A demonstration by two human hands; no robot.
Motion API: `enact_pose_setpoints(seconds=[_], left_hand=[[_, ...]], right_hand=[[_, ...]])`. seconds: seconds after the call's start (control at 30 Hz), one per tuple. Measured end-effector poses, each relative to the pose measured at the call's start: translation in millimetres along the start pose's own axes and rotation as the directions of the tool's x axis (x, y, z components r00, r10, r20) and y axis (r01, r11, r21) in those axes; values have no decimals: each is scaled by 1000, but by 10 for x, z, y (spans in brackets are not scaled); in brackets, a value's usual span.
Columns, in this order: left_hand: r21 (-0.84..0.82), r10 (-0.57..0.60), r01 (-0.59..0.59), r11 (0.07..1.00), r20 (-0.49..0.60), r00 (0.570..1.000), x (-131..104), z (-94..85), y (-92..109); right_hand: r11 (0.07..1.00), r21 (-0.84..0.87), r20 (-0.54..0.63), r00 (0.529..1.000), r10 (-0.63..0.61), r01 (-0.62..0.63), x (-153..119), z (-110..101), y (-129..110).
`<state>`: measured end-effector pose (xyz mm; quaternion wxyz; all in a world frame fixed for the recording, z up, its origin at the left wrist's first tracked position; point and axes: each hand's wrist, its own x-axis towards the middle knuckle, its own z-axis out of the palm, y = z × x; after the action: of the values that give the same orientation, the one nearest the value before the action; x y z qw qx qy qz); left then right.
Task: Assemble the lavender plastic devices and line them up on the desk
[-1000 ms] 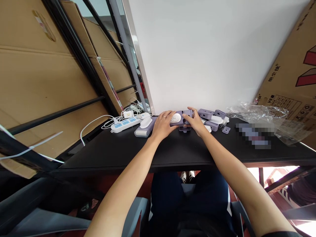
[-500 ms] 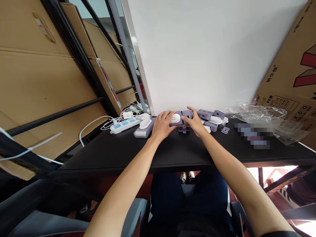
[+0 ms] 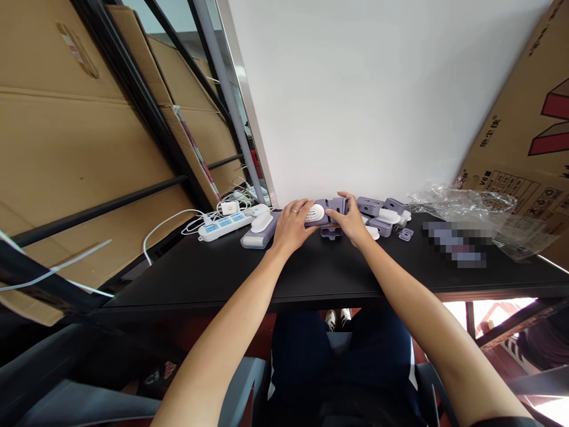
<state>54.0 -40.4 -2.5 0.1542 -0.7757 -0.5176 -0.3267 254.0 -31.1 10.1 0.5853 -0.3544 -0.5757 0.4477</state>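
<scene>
A purple device with a white ribbed oval part [image 3: 315, 214] is held level just above the black table [image 3: 249, 276]. My left hand [image 3: 291, 228] wraps round its left part, with a ring on one finger. My right hand [image 3: 352, 220] grips a purple block [image 3: 338, 206] at the device's right end between thumb and fingers. Below them on the table is a small open purple part [image 3: 331, 232]. Left of my left hand lies another purple device [image 3: 258, 238] with a white oval top. Several purple and white parts [image 3: 380, 227] are heaped to the right of my right hand.
A white power strip [image 3: 226, 224] with tangled cables is at the table's left back. Clear plastic bags [image 3: 484, 207] and a blurred item [image 3: 457, 243] lie at the right. A white panel [image 3: 364, 101] stands behind, cardboard boxes [image 3: 515, 148] at both sides.
</scene>
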Motion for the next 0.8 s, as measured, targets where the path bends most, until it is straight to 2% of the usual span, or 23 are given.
enact_pose_setpoints(seconds=[0.23, 0.5, 0.8], left_hand=[[-14, -10, 10, 1000, -6, 1000, -2, -5, 0], [-39, -17, 15, 999, -30, 999, 2, -13, -43], [6, 34, -34, 999, -27, 999, -18, -29, 6]], right_hand=[[999, -32, 3, 999, -33, 33, 22, -12, 25], [997, 78, 95, 995, -3, -5, 20, -51, -15], [999, 29, 108, 994, 23, -26, 16, -22, 1]])
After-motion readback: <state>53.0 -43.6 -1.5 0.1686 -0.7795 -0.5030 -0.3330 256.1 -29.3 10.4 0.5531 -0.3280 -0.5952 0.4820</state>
